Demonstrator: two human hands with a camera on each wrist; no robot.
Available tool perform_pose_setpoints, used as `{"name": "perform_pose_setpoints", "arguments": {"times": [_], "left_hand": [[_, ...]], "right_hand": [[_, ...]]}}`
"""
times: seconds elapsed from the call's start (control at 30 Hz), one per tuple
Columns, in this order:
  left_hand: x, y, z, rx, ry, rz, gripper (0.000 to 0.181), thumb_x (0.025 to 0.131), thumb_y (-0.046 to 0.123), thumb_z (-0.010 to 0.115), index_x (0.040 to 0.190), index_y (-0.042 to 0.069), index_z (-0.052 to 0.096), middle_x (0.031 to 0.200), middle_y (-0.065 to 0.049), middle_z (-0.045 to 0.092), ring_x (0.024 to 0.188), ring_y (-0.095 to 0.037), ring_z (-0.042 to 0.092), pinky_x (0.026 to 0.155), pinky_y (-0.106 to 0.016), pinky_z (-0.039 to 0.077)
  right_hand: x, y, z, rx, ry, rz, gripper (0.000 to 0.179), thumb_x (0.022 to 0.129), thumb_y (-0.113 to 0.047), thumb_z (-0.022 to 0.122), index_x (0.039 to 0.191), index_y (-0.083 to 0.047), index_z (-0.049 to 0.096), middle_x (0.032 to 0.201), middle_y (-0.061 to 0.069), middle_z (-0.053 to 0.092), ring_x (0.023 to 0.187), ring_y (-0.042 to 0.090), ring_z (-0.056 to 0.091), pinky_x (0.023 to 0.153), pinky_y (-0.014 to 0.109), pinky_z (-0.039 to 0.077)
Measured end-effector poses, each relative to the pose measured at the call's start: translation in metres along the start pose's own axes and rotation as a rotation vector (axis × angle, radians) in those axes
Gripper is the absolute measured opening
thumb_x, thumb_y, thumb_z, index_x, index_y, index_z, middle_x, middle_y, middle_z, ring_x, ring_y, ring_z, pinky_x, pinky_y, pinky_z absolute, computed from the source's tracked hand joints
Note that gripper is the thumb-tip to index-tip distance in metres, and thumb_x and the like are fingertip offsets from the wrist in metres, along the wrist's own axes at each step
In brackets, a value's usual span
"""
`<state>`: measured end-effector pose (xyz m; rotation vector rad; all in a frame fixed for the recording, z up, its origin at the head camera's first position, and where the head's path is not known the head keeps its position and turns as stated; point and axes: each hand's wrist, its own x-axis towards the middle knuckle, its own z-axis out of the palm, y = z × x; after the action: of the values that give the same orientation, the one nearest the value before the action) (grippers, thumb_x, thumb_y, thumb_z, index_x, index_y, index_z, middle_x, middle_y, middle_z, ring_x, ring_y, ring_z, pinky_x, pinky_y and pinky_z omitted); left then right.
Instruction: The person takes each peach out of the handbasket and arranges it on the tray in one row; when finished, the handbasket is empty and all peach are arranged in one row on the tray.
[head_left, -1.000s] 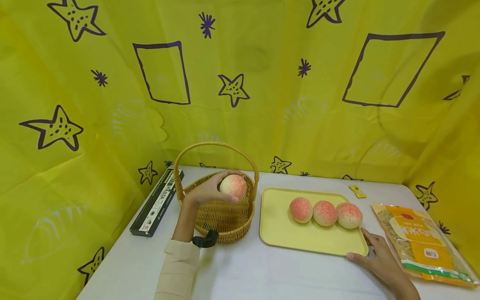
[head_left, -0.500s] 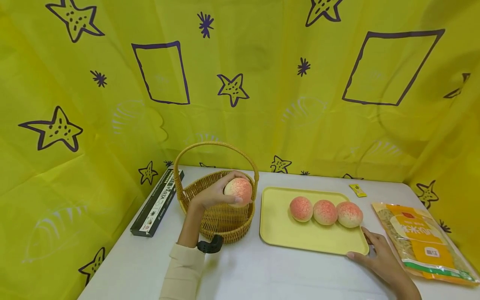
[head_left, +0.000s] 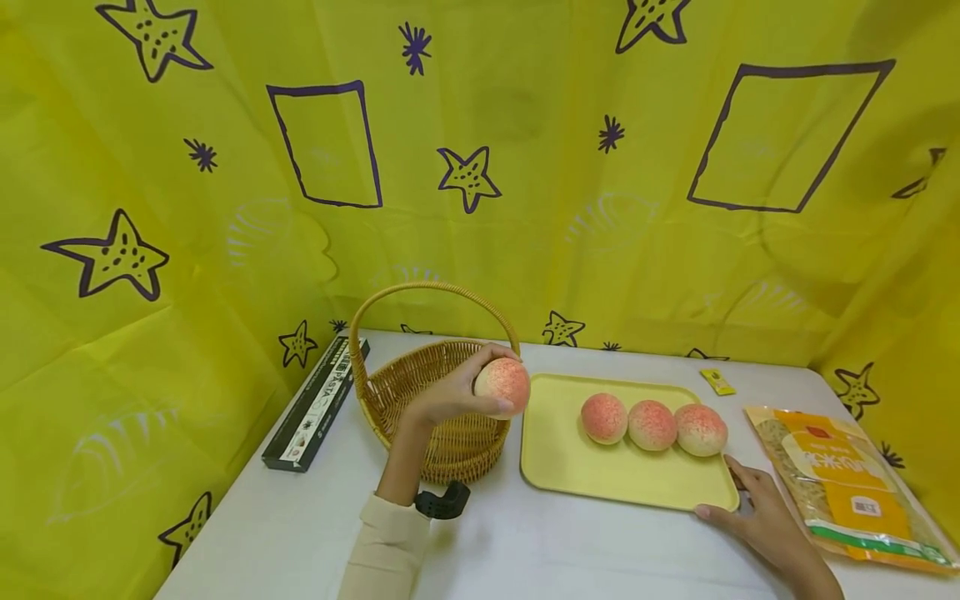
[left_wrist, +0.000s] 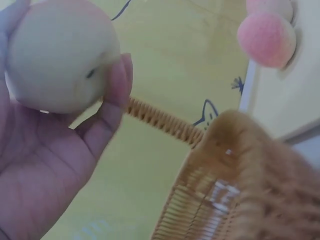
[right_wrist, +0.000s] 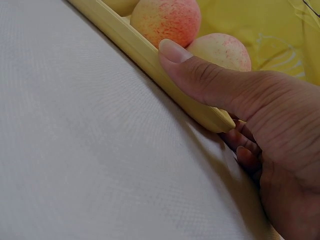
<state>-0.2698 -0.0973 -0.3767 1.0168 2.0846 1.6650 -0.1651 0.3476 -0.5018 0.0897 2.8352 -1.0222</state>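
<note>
A pink-and-cream peach (head_left: 502, 387) is gripped in my left hand (head_left: 453, 395), between thumb and fingers. That hand is over the right side of a wicker basket (head_left: 465, 454) in the head view, and the peach overlaps the basket rim and the tray's left edge. In the left wrist view the peach (left_wrist: 62, 55) shows its pale underside with a small dark spot. Three more peaches (head_left: 652, 425) sit in a row on the yellow tray (head_left: 592, 482). My right hand (head_left: 765, 517) grips the tray's near right corner, thumb at the rim (right_wrist: 200, 107) and fingers tucked beneath.
The basket's tall arched handle (head_left: 435, 286) rises behind the left hand. A black pasta box (head_left: 318, 404) lies left of the basket. To the right of the tray lie a large grain bag (head_left: 847, 483) and a small yellow packet (head_left: 717, 382). Yellow curtain (head_left: 525, 250) surrounds the table.
My left hand has carried the peach rightward from over the basket's inside to its right rim, beside the tray. The right hand and the tray have stayed put.
</note>
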Motion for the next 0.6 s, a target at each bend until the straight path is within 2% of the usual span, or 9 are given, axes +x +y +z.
{"name": "perform_pose_setpoints", "arguments": {"times": [0.13,0.33,0.6], "left_hand": [[0.002,-0.003,0.008,-0.056,-0.008,-0.039,0.068,0.078,0.018,0.077,0.134,0.015,0.039,0.138,-0.012,0.042,0.11,-0.024,0.058,0.085,-0.04,0.056],[0.006,-0.007,0.022,-0.093,-0.009,-0.079,0.071,0.078,0.016,0.077,0.137,0.018,0.037,0.137,-0.012,0.044,0.108,-0.022,0.06,0.086,-0.039,0.056],[0.015,-0.006,0.05,-0.115,0.017,-0.093,0.068,0.08,0.009,0.076,0.136,0.023,0.039,0.134,-0.008,0.047,0.105,-0.019,0.062,0.086,-0.036,0.056]], "right_hand": [[0.001,0.0,0.0,0.001,-0.013,0.015,0.109,0.086,-0.05,0.07,0.151,0.009,0.007,0.138,0.041,0.02,0.12,0.052,0.033,0.093,0.068,0.035],[0.002,0.002,0.001,0.002,-0.02,0.024,0.108,0.086,-0.05,0.07,0.152,0.008,0.006,0.139,0.041,0.02,0.121,0.052,0.033,0.094,0.068,0.035],[0.0,0.001,0.001,0.0,-0.003,-0.001,0.106,0.087,-0.047,0.07,0.152,0.008,0.008,0.138,0.041,0.021,0.12,0.053,0.034,0.093,0.069,0.035]]}}
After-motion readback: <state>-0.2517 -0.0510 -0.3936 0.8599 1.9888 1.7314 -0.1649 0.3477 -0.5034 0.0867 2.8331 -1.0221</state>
